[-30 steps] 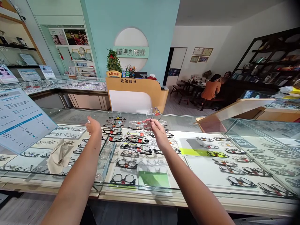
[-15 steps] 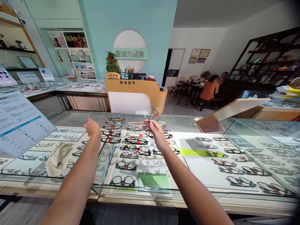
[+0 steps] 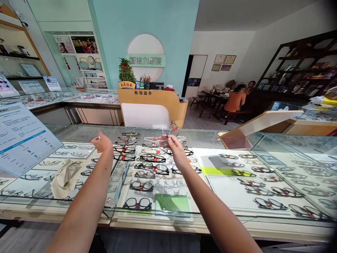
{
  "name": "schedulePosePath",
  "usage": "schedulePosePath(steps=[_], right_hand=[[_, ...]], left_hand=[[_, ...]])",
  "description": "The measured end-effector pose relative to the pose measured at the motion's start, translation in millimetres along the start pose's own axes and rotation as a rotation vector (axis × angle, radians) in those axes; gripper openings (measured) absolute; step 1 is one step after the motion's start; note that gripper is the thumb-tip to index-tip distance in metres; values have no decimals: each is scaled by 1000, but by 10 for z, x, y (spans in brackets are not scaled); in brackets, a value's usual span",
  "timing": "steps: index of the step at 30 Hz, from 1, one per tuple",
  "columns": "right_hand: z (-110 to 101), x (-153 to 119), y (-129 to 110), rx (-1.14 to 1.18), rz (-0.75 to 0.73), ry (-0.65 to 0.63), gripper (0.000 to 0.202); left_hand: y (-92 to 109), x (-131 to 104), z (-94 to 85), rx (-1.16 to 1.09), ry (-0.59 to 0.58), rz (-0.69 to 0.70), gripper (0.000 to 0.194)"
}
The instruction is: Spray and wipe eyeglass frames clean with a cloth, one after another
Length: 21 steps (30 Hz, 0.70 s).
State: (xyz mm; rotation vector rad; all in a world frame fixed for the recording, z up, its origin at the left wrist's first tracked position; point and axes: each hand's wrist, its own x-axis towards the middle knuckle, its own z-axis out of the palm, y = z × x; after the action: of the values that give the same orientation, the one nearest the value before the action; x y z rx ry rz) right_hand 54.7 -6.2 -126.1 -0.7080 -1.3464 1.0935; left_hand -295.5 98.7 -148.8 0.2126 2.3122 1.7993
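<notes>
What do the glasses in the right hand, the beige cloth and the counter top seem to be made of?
Glasses: thin rims, perhaps metal or plastic; smooth, see-through lenses, glass or plastic.

Beige cloth: soft, matte fabric, judging by its loose folds; fibre unclear.

Counter top: most likely glossy glass, being see-through with reflections.

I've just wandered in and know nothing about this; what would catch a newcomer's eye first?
Probably the round, thin-rimmed eyeglasses with a red tag, held up in the right hand near mid-picture. Below them spreads a clear glass display case with rows of spectacle frames, and a crumpled beige cloth lies at left. Behind, a large white disc stands out on the teal wall.
</notes>
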Motion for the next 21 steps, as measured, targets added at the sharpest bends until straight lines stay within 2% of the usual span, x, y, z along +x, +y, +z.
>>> schedulePosePath(steps=[3, 5, 7, 10, 13, 16, 21], right_hand=[[-3, 4, 0, -11, 2, 4, 48], [-7, 10, -1, -21, 2, 4, 48], [-10, 16, -2, -29, 1, 3, 48], [-16, 23, 1, -36, 3, -1, 48], [-21, 29, 9, -38, 3, -1, 48], [-23, 35, 14, -33, 3, 3, 49], [-12, 40, 19, -20, 3, -2, 50]], left_hand=[[70, -66, -48, -50, 39, 92, 30], [132, -132, -110, -89, 66, 193, 30], [202, -208, -203, -134, 88, 304, 31], [292, -303, -413, -215, 70, 482, 18], [318, -329, -722, -291, -6, 659, 8], [264, -252, -1107, -314, -66, 785, 4], [66, 38, -1710, -211, -43, 856, 4]])
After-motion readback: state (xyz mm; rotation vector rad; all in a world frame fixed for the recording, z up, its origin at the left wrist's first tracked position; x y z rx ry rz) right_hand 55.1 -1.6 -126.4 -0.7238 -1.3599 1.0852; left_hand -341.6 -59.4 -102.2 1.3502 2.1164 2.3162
